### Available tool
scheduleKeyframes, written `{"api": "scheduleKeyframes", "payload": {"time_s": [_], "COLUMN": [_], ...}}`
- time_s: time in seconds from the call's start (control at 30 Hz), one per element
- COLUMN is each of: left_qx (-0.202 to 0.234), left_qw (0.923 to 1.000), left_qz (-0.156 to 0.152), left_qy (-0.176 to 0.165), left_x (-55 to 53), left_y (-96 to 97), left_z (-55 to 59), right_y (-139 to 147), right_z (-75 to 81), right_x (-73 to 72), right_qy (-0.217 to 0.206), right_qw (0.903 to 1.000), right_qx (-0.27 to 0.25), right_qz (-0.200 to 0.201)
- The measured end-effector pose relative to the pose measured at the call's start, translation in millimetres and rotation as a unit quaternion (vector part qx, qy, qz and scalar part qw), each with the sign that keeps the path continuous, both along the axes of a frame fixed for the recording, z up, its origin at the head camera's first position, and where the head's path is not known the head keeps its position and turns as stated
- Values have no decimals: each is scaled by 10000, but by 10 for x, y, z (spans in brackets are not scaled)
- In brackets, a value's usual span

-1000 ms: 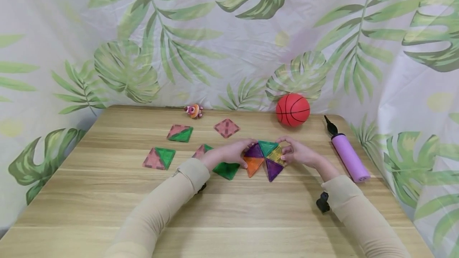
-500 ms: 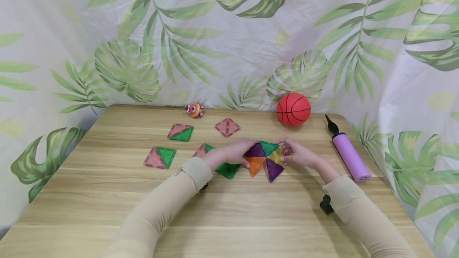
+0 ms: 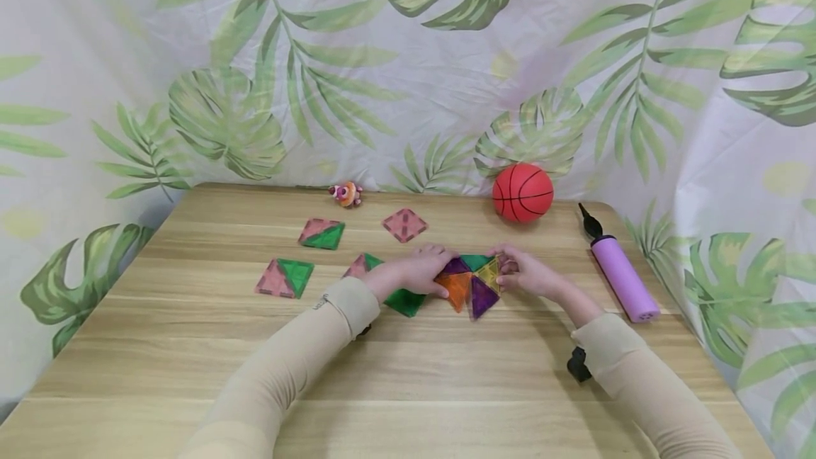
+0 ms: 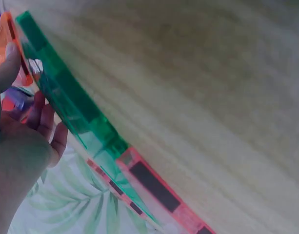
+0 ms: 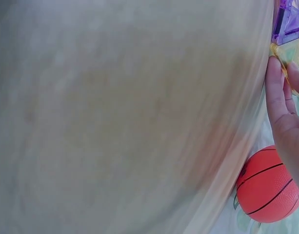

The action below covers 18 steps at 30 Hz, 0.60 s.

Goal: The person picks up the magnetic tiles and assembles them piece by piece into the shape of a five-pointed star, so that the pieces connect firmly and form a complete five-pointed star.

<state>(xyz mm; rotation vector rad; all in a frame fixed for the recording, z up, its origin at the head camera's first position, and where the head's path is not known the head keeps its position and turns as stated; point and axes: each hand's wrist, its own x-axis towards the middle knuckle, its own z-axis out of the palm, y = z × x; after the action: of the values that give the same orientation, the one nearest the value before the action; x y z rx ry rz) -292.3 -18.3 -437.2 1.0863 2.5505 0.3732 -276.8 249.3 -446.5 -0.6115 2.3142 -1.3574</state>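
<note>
Both hands hold a fan of joined triangular magnetic tiles in the head view. My left hand [image 3: 421, 271] grips the left side, its thumb at the orange tile [image 3: 456, 290] and its fingers by a purple tile [image 3: 455, 265]. A teal tile [image 3: 477, 261] sits at the back. On the right, my right hand [image 3: 525, 273] pinches the yellow tile [image 3: 487, 273], as the right wrist view also shows. A second purple tile [image 3: 484, 296] points toward the front, with a narrow gap between it and the orange one. Under the left wrist lies a green tile [image 3: 404, 302], partly covered.
Pink-and-green tile squares [image 3: 284, 278] lie left, and a pink tile diamond [image 3: 404, 224] lies behind the hands. Farther back are a small toy figure [image 3: 346, 194] and a red ball [image 3: 523, 193]. A purple hand pump [image 3: 623, 278] lies along the right edge.
The fan of tiles has begun to fold: the teal tile looks foreshortened, the gap between the orange and front purple tiles has narrowed, and the hands have come slightly closer together.
</note>
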Motion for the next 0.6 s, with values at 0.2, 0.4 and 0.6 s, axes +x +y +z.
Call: {"api": "scheduleKeyframes", "payload": {"time_s": [0.2, 0.4, 0.6], "left_qx": [-143, -134, -149], "left_qw": [9996, 9995, 9995], "left_qz": [25, 20, 68], "left_qy": [253, 286, 288], "left_x": [16, 30, 42], "left_y": [-7, -40, -66], "left_z": [-7, 15, 8], "right_y": [-30, -32, -24], "right_z": [-5, -6, 10], "right_x": [7, 15, 24], "right_qy": [88, 648, 921], "right_qw": [9999, 9964, 9908], "right_qx": [83, 513, 952], "right_qz": [35, 176, 263]}}
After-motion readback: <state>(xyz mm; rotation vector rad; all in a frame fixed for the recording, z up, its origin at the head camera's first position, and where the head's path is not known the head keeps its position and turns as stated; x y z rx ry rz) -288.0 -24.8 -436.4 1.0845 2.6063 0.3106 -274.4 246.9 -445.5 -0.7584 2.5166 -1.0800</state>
